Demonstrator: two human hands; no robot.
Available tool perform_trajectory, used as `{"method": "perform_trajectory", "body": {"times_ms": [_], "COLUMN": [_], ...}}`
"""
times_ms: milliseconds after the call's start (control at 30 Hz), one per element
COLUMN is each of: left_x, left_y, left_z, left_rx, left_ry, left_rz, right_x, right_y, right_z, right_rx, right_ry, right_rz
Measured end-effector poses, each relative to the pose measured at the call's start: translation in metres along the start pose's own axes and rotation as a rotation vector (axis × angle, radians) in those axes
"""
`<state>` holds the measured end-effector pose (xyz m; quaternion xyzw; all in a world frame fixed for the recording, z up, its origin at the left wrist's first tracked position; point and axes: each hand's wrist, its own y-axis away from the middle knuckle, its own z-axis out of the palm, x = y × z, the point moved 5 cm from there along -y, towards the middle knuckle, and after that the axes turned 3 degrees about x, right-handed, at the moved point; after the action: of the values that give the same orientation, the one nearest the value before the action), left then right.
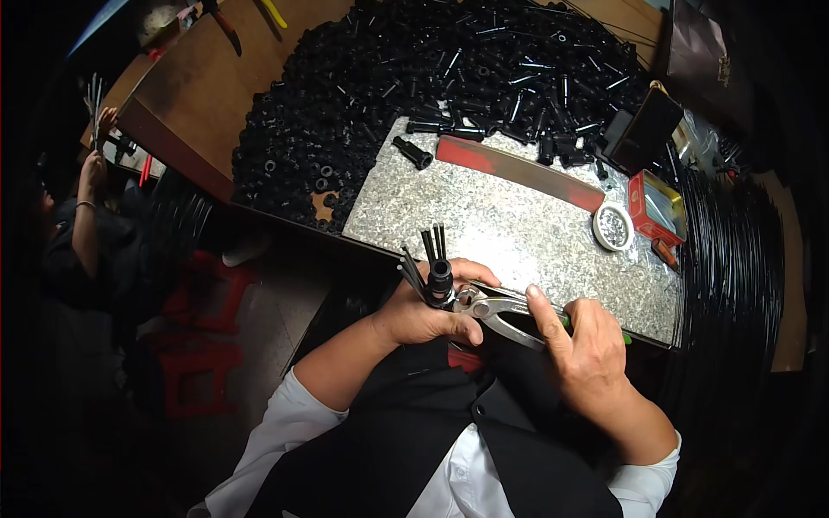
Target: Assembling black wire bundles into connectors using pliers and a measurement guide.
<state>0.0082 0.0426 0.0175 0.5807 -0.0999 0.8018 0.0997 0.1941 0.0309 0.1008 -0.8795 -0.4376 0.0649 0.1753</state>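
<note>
In front of my body, my left hand (413,312) is wrapped round a black ribbed tubular part (440,278), its open end facing up. Several thin black rods (434,237) stick up beside the tube from the same hand. My right hand (589,350) grips silver pliers (501,307) with green on the handles, the index finger lying along them. The plier jaws meet the lower end of the black part near my left thumb; whether they bite on it I cannot tell.
A speckled stone slab (484,207) carries a worn red bar (518,173), a white dish of small bits (612,226) and a red tin (649,210). Black parts (432,69) heap behind. Long black rods (734,250) stand right. At left are red stools (200,371) and another person's hands (102,142) holding rods.
</note>
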Motion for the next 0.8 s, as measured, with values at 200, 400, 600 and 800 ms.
{"method": "perform_trajectory", "body": {"times_ms": [200,400,600,800], "left_x": [-0.006,-0.008,0.003,0.006], "left_y": [0.000,-0.002,-0.004,-0.006], "left_z": [-0.003,-0.002,0.002,0.002], "left_rx": [-0.012,0.140,0.114,0.118], "left_ry": [-0.088,-0.146,-0.163,-0.093], "left_rz": [-0.033,0.076,0.090,0.028], "right_x": [0.001,-0.002,0.003,0.003], "right_y": [0.002,0.001,0.000,0.003], "right_z": [0.001,-0.004,-0.004,0.000], "right_rx": [-0.031,-0.036,-0.183,-0.100], "right_ry": [-0.101,0.028,-0.250,-0.207], "right_rz": [0.043,0.011,0.128,0.120]}}
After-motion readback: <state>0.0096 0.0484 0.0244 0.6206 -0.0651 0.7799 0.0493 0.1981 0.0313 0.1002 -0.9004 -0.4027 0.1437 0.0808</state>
